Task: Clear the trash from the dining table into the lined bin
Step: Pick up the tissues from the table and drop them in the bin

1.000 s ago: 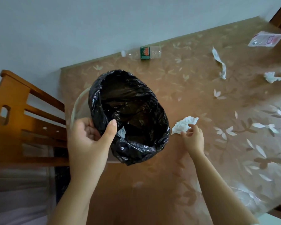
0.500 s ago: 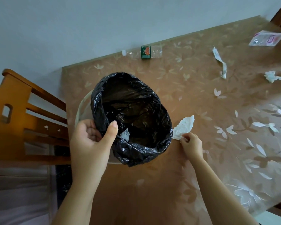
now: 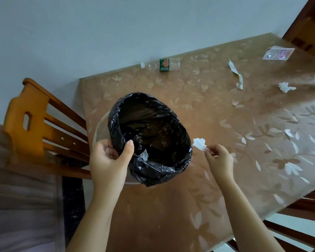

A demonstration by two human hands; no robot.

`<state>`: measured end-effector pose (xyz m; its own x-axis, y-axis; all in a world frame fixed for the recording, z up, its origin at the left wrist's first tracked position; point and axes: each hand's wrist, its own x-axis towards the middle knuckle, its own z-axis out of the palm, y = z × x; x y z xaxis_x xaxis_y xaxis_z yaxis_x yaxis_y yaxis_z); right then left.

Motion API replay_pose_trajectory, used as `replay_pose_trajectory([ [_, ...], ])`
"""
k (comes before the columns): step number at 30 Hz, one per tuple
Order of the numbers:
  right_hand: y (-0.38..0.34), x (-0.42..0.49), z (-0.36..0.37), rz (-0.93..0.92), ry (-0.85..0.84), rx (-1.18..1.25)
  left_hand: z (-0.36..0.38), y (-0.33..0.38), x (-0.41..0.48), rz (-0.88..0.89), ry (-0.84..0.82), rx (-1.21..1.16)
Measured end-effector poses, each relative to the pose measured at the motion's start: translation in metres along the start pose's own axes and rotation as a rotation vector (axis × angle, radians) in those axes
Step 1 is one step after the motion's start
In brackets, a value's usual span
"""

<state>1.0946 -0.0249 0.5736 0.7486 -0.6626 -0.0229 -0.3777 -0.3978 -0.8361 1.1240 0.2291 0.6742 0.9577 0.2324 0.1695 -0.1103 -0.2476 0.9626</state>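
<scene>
1. The lined bin (image 3: 102,130) is held at its near rim by the left hand (image 3: 109,160), thumb inside the black liner (image 3: 171,166).
2. The crumpled tissue (image 3: 199,143) is pinched by the right hand (image 3: 219,160), sticking out above the fingertips, just beside the bin's rim, outside it.

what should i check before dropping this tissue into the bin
1. Crumpled white tissue pinched in right hand fingers: ok.
2. Tissue over the opening: not ok, it is just outside the rim of the black plastic liner bag.
3. Left hand gripping the bag-lined bin at its near rim: ok.
4. Liner mouth open: ok.
5. Room inside: ok, only one white scrap shows.
6. Liner secure all round the pale bin: cannot tell.
</scene>
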Motion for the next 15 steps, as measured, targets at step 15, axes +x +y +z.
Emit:
replay_pose_trajectory([
  [15, -0.116, -0.099, -0.001, -0.437, -0.103, 0.089, -0.064, 0.0, -0.032, 0.0, 0.072, 0.016],
])
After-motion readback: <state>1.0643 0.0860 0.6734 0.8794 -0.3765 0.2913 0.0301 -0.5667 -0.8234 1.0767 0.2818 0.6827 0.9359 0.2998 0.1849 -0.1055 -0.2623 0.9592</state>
